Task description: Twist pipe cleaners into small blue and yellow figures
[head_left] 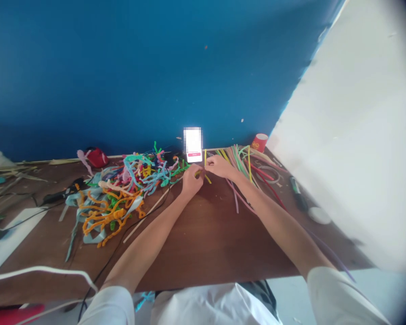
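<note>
A yellow pipe cleaner (205,155) rises upright between my hands, and a short yellow end shows below them. My left hand (192,180) is closed around its lower part, fingers curled. My right hand (219,166) pinches it a little higher, from the right side. Just behind the hands a lit phone (194,153) leans against the wall. To the left lies a tangled heap of twisted pipe cleaners (135,174), with orange ones (113,216) nearest me. On the right, loose straight pipe cleaners (240,158) in green, yellow and pink fan out.
A blue wall (189,67) closes off the back of the brown table (203,243); a white panel (352,135) stands at right. A red paper cup (259,143), a marker (298,194) and a round white item (319,215) lie along the right. A black cable (122,239) crosses the left.
</note>
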Demonstrator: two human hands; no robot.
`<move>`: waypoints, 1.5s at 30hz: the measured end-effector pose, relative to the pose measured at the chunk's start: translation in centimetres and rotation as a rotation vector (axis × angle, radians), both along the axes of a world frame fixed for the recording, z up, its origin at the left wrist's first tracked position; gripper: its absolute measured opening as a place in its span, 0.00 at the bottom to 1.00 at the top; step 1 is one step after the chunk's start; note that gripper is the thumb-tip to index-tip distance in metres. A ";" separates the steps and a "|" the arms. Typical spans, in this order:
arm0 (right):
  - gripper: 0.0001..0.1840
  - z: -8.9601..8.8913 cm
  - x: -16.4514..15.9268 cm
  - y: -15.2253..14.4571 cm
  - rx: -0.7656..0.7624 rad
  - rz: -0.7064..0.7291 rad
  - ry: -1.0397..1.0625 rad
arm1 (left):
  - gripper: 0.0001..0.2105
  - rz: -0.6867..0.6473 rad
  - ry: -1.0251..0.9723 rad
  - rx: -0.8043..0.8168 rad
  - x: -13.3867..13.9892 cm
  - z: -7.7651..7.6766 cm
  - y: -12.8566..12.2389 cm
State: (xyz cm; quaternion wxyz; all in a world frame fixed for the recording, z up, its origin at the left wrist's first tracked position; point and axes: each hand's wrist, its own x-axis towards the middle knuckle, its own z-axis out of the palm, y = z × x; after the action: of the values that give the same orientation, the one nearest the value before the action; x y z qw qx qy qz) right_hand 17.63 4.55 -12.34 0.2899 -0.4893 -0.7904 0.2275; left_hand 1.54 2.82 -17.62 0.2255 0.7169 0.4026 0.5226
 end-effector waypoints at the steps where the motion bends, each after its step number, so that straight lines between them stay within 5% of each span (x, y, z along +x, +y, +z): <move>1: 0.12 -0.3 -0.2 0.1 -0.059 -0.034 0.072 | 0.06 0.031 0.029 0.034 0.1 0.1 -0.2; 8: 0.13 -0.3 -0.2 -0.1 -0.225 -0.143 0.119 | 0.05 0.089 0.135 0.110 0.4 0.0 -0.8; 18: 0.11 1.8 2.5 0.8 -0.179 0.229 -0.088 | 0.05 -0.045 -0.081 -0.050 0.2 0.7 -0.3; 25: 0.12 2.6 2.5 0.2 -0.058 0.303 -0.112 | 0.07 -0.144 -0.221 -0.287 -0.1 -0.4 0.8; 35: 0.12 1.2 1.5 0.2 0.045 0.268 0.053 | 0.08 -0.212 -0.370 -0.399 -0.4 -0.8 1.2; 45: 0.18 1.2 0.9 0.1 0.061 0.184 -0.178 | 0.09 -0.149 -0.354 -0.375 -0.3 -0.5 0.9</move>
State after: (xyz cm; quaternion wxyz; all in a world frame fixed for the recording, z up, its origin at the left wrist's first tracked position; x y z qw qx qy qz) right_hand 18.49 4.61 -11.18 0.2112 -0.4239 -0.8611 0.1849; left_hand 1.24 3.75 -18.15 0.4591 0.5878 0.3929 0.5380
